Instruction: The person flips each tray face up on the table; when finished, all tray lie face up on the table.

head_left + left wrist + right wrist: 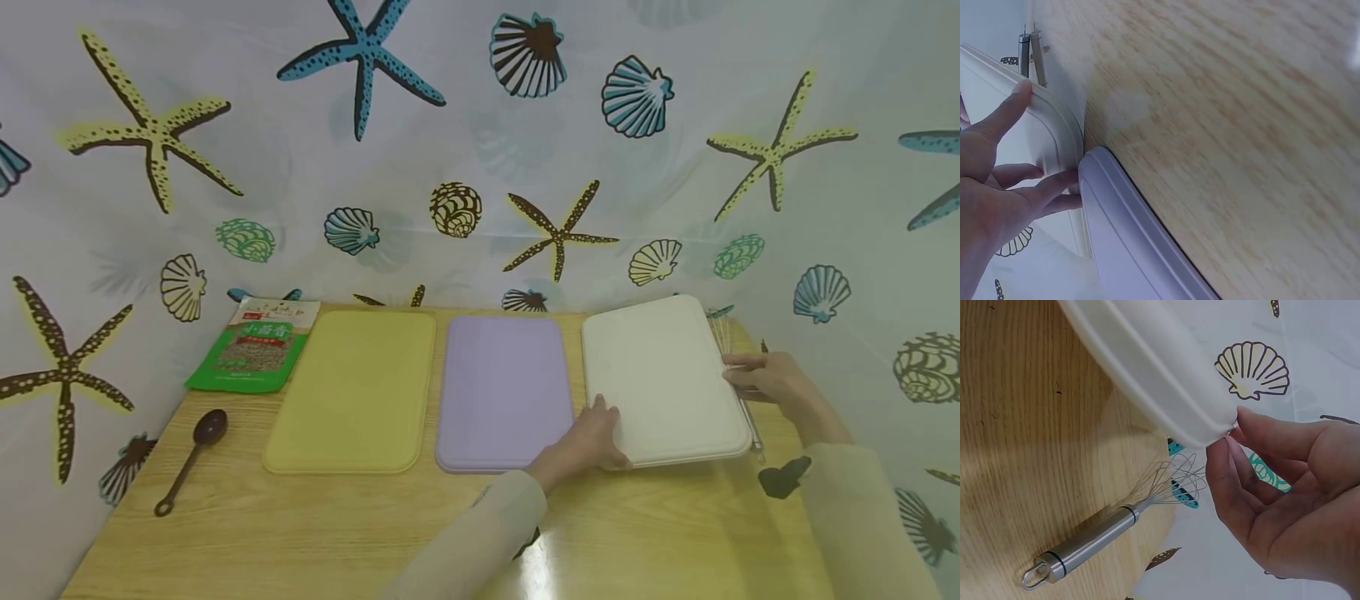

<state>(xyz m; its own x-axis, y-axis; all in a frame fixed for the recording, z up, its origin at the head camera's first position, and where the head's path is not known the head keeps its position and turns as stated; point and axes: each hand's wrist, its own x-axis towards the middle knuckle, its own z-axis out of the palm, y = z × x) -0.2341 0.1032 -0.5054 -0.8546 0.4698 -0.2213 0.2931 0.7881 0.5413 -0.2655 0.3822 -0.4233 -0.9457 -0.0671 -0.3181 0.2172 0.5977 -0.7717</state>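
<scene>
A white rectangular tray (663, 375) with rounded corners is held by both hands at the right of the table, tilted with its right side raised. The left hand (588, 437) grips its near-left corner; the thumb (1013, 106) lies on the rim in the left wrist view, and the other fingers reach beside the purple tray (502, 392). At the right edge, the right hand (783, 387) pinches the rim between thumb and fingers. A metal whisk (1094, 540) lies on the table below that raised edge, partly hidden by the tray in the head view.
A yellow tray (352, 392) lies left of the purple one. Farther left are a green seed packet (258, 346) and a dark brown spoon (183, 475). A curtain (420, 167) printed with starfish and shells hangs behind and around the wooden table (337, 542).
</scene>
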